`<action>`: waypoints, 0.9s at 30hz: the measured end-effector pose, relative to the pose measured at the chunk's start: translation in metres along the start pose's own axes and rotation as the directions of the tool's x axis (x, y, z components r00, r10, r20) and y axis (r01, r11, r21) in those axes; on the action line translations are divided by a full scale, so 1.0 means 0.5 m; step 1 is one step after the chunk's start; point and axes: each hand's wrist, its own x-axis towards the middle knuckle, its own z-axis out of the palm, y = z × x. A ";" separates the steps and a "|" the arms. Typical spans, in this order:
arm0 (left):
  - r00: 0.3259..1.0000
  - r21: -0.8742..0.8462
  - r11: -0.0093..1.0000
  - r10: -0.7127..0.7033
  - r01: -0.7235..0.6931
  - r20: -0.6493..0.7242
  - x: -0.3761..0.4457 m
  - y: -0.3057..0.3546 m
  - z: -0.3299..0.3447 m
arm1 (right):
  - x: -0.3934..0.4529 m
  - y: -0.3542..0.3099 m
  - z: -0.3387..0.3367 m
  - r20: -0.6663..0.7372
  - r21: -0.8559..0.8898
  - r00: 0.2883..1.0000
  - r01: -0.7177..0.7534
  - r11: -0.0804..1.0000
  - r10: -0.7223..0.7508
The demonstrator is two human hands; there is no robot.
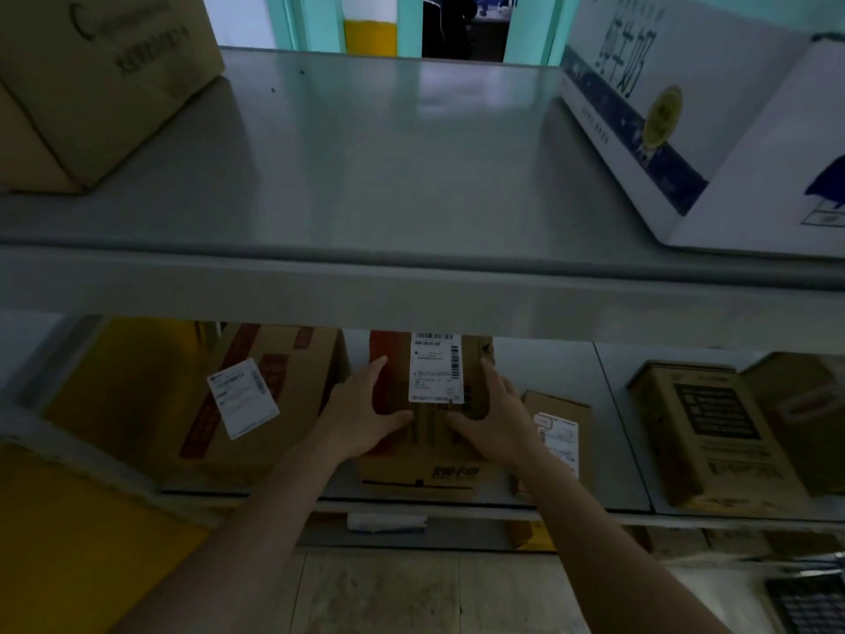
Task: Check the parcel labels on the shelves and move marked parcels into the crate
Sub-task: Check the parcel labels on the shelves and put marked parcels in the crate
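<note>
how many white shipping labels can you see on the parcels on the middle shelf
3: one label on the center box between both hands, one tilted label on the left brown box, one label on the small box to its right. Others may be hidden by the upper shelf.

Labelled parcel [425,432] between two boxes [256,395]

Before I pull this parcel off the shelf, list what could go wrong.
1. The cardboard parcel sits right under the upper shelf's front lip; lifting it as it comes out could knock its top or your left hand and right hand against that edge.
2. The small labelled parcel stands close on the right and may get dragged or tipped.
3. The shipping label is dim and partly shaded, so a mark could be misread.
</note>
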 end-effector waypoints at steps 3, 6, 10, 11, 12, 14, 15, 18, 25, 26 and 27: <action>1.000 -0.011 1.000 -0.003 0.003 -0.012 0.011 -0.001 0.010 | 0.012 0.003 0.004 -0.001 -0.009 1.000 0.015 1.000 -0.015; 0.999 -0.013 1.000 -0.001 0.000 -0.034 0.019 -0.001 0.015 | 0.023 0.004 0.006 0.000 -0.012 1.000 0.016 1.000 -0.016; 0.999 -0.012 1.000 0.000 -0.001 -0.037 0.024 -0.007 0.018 | 0.029 0.005 0.007 0.004 -0.014 1.000 0.009 1.000 -0.009; 0.999 -0.009 1.000 0.002 -0.002 -0.038 0.025 -0.009 0.018 | 0.028 0.005 0.007 0.003 -0.010 1.000 0.008 1.000 -0.008; 0.999 -0.003 1.000 0.003 -0.003 -0.041 0.024 -0.009 0.020 | 0.026 0.006 0.007 0.003 -0.006 1.000 0.007 1.000 -0.007; 0.998 0.036 0.999 0.007 -0.005 -0.062 0.022 -0.002 0.022 | 0.019 0.013 0.005 -0.007 0.002 1.000 0.001 1.000 -0.001; 0.996 0.072 0.997 0.021 -0.014 -0.087 0.020 0.007 0.023 | 0.013 0.017 0.001 -0.025 0.009 1.000 -0.007 1.000 0.008; 0.977 0.165 0.982 0.116 -0.087 -0.178 0.008 0.049 0.021 | -0.007 0.033 -0.018 -0.112 0.024 0.992 -0.062 0.998 0.065; 0.903 0.141 0.910 0.408 -0.390 -0.133 -0.039 0.174 0.077 | -0.084 0.108 -0.084 -0.286 0.012 0.940 -0.192 0.981 0.187; 0.896 0.129 0.900 0.430 -0.416 -0.112 -0.044 0.187 0.091 | -0.094 0.120 -0.091 -0.296 -0.001 0.935 -0.203 0.979 0.194; 0.888 0.124 0.890 0.451 -0.440 -0.089 -0.050 0.203 0.108 | -0.104 0.136 -0.099 -0.304 -0.016 0.931 -0.217 0.976 0.202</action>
